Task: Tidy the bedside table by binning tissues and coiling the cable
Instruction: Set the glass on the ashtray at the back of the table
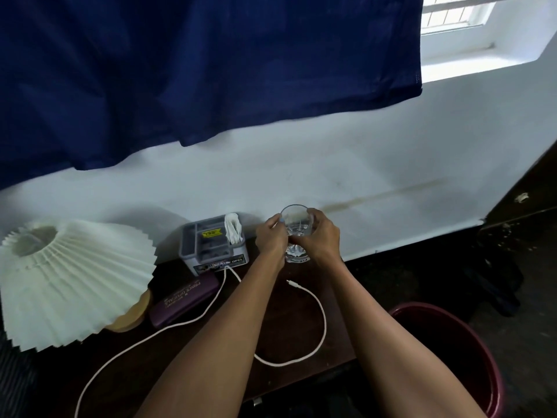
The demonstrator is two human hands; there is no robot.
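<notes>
Both hands, left hand and right hand, curl fingers around the drinking glass, steadying it right of the organiser box, clear of the white cable.

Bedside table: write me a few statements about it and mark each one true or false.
1. Both hands hold the glass. True: the left hand and right hand wrap it.
2. The cable is coiled neatly. False: it trails loose across the table.
3. Tissues stand in the grey organiser. True.
4. The red bin sits on the table. False: it stands lower, to the right of the table.
5. The lamp is to the right of the glass. False: it is at the left.
</notes>
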